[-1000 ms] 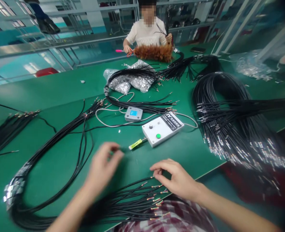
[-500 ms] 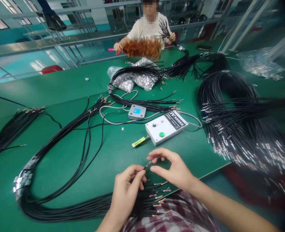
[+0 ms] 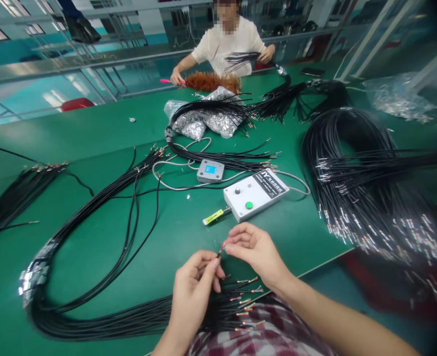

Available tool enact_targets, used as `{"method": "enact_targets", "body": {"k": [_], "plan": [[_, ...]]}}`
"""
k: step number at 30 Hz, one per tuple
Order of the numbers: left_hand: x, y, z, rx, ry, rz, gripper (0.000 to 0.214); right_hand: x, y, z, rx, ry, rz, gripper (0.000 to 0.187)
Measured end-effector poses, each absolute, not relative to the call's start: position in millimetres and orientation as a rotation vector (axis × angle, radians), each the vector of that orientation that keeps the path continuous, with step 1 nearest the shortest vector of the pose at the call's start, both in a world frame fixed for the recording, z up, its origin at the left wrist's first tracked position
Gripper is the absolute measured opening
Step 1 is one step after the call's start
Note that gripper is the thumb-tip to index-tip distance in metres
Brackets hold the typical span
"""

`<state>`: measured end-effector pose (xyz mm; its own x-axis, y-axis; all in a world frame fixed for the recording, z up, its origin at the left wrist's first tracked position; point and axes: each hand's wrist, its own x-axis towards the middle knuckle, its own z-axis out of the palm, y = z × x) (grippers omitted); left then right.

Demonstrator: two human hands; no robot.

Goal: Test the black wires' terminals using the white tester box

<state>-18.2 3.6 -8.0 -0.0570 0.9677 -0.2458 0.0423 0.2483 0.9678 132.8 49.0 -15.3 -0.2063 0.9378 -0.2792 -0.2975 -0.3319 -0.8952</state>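
My left hand point(image 3: 198, 279) pinches a black cable point(image 3: 219, 255) close to its stripped end, where thin coloured wires stick out. The fingertips of my right hand point(image 3: 253, 249) are closed on those wires at the cable's tip. Below both hands runs a thick bundle of black cables point(image 3: 129, 316), its stripped ends fanned out over my lap. Just beyond my hands lies a white control box point(image 3: 255, 195) with a green button, a knob and a yellow-green piece point(image 3: 213, 217) on its shaft.
A small grey box point(image 3: 210, 170) sits behind the control box. Bags of silvery parts point(image 3: 222, 118) lie farther back. At right is a large coil of black cables point(image 3: 348, 148). Across the table point(image 3: 181, 237) a co-worker point(image 3: 233, 44) holds a brown duster point(image 3: 213, 82) and some cables.
My right hand has moved left and its open fingers have closed on the wires at the cable's end. Across the table, the co-worker's duster has dropped lower.
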Motion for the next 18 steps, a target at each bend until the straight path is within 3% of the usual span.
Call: {"method": "enact_targets", "body": {"k": [18], "plan": [[-20.9,5.4,-3.0,0.946,1.371,1.028,0.031,131.5,49.4,-6.8,-1.081,-1.107,1.625,0.028]]}}
